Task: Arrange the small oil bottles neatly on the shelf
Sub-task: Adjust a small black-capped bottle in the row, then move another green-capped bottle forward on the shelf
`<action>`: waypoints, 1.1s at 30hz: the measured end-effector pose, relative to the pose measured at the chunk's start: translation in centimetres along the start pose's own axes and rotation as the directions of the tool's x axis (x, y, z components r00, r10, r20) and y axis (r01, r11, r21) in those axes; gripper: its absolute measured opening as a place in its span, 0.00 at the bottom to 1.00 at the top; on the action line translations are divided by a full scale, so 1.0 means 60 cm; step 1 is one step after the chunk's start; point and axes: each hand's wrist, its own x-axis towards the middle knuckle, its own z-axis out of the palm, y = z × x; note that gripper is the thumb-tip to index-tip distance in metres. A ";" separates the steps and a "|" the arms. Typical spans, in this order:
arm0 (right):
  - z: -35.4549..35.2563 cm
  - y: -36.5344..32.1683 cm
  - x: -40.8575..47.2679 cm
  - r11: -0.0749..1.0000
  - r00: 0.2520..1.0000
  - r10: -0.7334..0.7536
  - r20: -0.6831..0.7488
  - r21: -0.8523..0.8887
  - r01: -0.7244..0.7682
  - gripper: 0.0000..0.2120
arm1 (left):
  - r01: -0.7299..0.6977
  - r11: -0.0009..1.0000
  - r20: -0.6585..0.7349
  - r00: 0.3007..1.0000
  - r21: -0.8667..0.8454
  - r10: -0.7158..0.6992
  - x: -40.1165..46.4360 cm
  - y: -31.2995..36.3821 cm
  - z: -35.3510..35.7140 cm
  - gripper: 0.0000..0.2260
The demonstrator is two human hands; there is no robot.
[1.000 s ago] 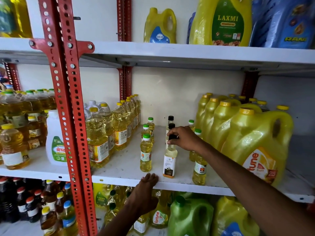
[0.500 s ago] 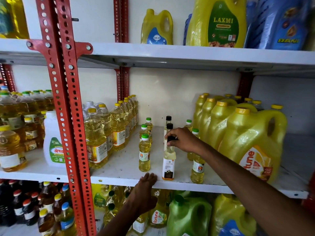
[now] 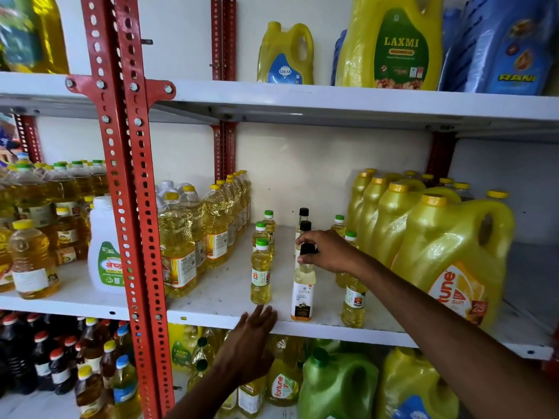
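The right hand (image 3: 328, 252) pinches the black cap of the pale, white-labelled coconut oil bottle (image 3: 303, 293), standing just left of the big yellow jugs (image 3: 447, 252) (light, likely slick; hold lower). Left hand (image 3: 248, 349) lies flat, empty, on the white shelf (image 3: 211, 297) edge.

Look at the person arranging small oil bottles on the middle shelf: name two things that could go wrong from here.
1. The right hand grips the coconut oil bottle only by its black cap; near the shelf edge, it might tip off.
2. The right forearm reaches over the small yellow bottle beside it, so drawing back could knock it over.
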 end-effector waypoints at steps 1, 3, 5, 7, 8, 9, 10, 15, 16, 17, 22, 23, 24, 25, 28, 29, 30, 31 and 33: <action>-0.001 -0.003 0.000 1.000 1.000 0.001 0.009 0.002 -0.001 0.25 | 0.009 0.999 -0.044 0.999 0.044 -0.007 -0.008 -0.012 -0.001 0.33; 0.000 -0.015 0.003 0.999 0.999 -0.031 -0.041 -0.035 0.029 0.27 | 0.063 0.990 -0.128 0.991 0.128 -0.046 -0.021 -0.040 -0.007 0.33; 0.009 -0.033 0.013 0.990 0.984 -0.104 -0.143 -0.105 0.089 0.26 | 0.140 0.972 -0.114 0.986 0.188 -0.120 -0.029 -0.071 -0.018 0.36; 0.024 -0.059 0.031 0.979 0.970 -0.179 -0.165 -0.127 0.159 0.23 | 0.180 0.962 -0.041 0.984 0.208 -0.175 -0.035 -0.096 -0.026 0.35; 0.034 -0.072 0.043 0.973 0.971 -0.203 -0.130 -0.135 0.185 0.23 | 0.178 0.962 -0.003 0.983 0.209 -0.181 -0.038 -0.106 -0.030 0.34; 0.045 -0.084 0.055 0.969 0.974 -0.212 -0.075 -0.147 0.200 0.23 | 0.167 0.966 0.037 0.983 0.198 -0.178 -0.040 -0.113 -0.034 0.33; 0.055 -0.093 0.066 0.967 0.978 -0.206 -0.014 -0.158 0.201 0.22 | 0.154 0.971 0.078 0.982 0.181 -0.170 -0.042 -0.116 -0.036 0.33; 0.085 -0.106 0.110 0.978 0.988 -0.123 0.095 -0.157 0.137 0.18 | 0.114 0.975 0.185 0.971 0.190 -0.150 -0.040 -0.117 -0.045 0.35; 0.085 -0.106 0.115 0.982 0.990 -0.110 0.090 -0.142 0.123 0.16 | 0.113 0.974 0.198 0.968 0.197 -0.153 -0.038 -0.117 -0.046 0.36; 0.084 -0.106 0.119 0.986 0.992 -0.100 0.082 -0.124 0.110 0.14 | 0.110 0.972 0.210 0.966 0.205 -0.154 -0.038 -0.118 -0.046 0.37; 0.087 -0.110 0.118 0.997 0.997 -0.070 -0.027 -0.028 0.069 0.12 | 0.105 0.975 0.237 0.960 0.194 -0.151 -0.037 -0.125 -0.044 0.40; 0.089 -0.111 0.118 0.998 0.997 -0.059 -0.049 -0.020 0.058 0.12 | 0.103 0.976 0.237 0.960 0.192 -0.148 -0.036 -0.127 -0.043 0.41; 0.091 -0.112 0.117 0.998 0.996 -0.053 -0.068 -0.019 0.052 0.13 | 0.099 0.976 0.239 0.960 0.194 -0.145 -0.035 -0.127 -0.044 0.42; 0.093 -0.112 0.116 0.999 0.995 -0.051 -0.081 -0.023 0.049 0.14 | 0.096 0.976 0.242 0.960 0.196 -0.143 -0.035 -0.126 -0.044 0.42; 0.095 -0.113 0.115 0.998 0.998 -0.051 -0.045 -0.048 0.049 0.19 | 0.087 0.977 0.241 0.961 0.192 -0.133 -0.036 -0.125 -0.044 0.43; 0.095 -0.115 0.114 0.997 0.998 -0.054 -0.025 -0.057 0.052 0.19 | 0.084 0.979 0.240 0.962 0.186 -0.128 -0.037 -0.126 -0.044 0.43; 0.094 -0.115 0.113 0.997 0.998 -0.053 -0.014 -0.059 0.052 0.18 | 0.082 0.980 0.237 0.963 0.181 -0.124 -0.038 -0.126 -0.044 0.44; 0.093 -0.116 0.113 0.997 0.999 -0.052 -0.011 -0.052 0.051 0.18 | 0.082 0.981 0.235 0.964 0.176 -0.122 -0.038 -0.127 -0.044 0.44; 0.091 -0.119 0.112 0.998 0.999 -0.048 -0.008 -0.036 0.048 0.17 | 0.081 0.982 0.231 0.966 0.170 -0.120 -0.039 -0.127 -0.045 0.44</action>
